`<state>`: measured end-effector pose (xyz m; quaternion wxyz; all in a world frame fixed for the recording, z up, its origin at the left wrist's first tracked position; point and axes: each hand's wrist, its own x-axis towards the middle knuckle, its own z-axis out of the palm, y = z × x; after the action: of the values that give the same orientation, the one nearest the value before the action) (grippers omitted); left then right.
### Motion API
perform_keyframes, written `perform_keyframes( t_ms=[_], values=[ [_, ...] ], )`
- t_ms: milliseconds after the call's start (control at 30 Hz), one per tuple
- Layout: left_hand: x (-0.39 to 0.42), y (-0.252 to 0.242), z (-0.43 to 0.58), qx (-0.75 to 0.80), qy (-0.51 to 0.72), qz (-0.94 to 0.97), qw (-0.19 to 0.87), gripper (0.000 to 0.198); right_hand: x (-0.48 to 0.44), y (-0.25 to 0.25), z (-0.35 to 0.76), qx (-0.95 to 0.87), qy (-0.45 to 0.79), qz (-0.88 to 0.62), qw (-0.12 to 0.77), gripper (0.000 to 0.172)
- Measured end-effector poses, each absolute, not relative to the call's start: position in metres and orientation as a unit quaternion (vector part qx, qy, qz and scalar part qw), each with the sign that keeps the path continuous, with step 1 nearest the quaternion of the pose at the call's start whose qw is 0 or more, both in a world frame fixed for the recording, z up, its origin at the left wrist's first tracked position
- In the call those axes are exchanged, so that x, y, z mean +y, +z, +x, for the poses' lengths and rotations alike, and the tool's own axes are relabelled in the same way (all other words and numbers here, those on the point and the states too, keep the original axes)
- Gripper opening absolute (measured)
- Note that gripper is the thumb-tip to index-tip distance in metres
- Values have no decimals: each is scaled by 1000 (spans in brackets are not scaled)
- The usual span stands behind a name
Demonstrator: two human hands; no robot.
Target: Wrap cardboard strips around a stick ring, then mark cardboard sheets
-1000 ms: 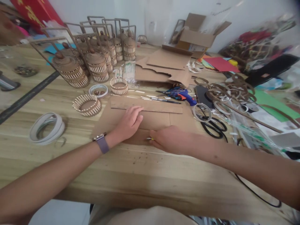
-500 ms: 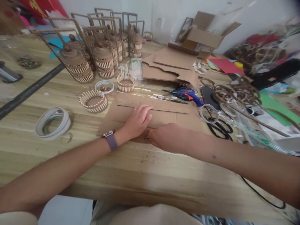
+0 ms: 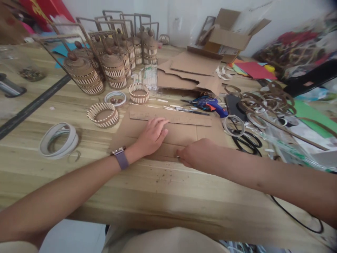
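My left hand rests flat on a brown cardboard sheet, its fingers stretched toward a narrower cardboard strip that lies across the top. Near the sheet's front edge, my right hand is closed, fingers pressed together and low against the board. A small shiny bit shows at its fingertips; the rest of what it grips is hidden. Lines run across the sheet between the hands. Dark crumbs are scattered on the wooden table just in front.
Two small stick-walled baskets and tape rolls are at left. Lidded, handled baskets stand behind. Beyond the strip lie a pen and a blue glue gun. Black-handled scissors and coiled brown strips are at right.
My right hand has slid to the right along the front of the cardboard, away from my left hand. My left hand stays pressed on the sheet. The view has shifted slightly.
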<state>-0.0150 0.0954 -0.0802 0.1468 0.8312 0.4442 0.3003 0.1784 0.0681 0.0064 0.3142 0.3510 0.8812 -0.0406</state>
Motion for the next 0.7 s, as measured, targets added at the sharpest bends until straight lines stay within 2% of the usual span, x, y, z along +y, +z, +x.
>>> perform_keyframes(
  t_ms=[200,700],
  values=[
    [95,-81,-15,448,297,832,139,46,61,16,229,875,-52,367,311,19],
    [96,-82,-18,463,274,833,130,43,48,14,327,848,-45,436,298,21]
  ],
)
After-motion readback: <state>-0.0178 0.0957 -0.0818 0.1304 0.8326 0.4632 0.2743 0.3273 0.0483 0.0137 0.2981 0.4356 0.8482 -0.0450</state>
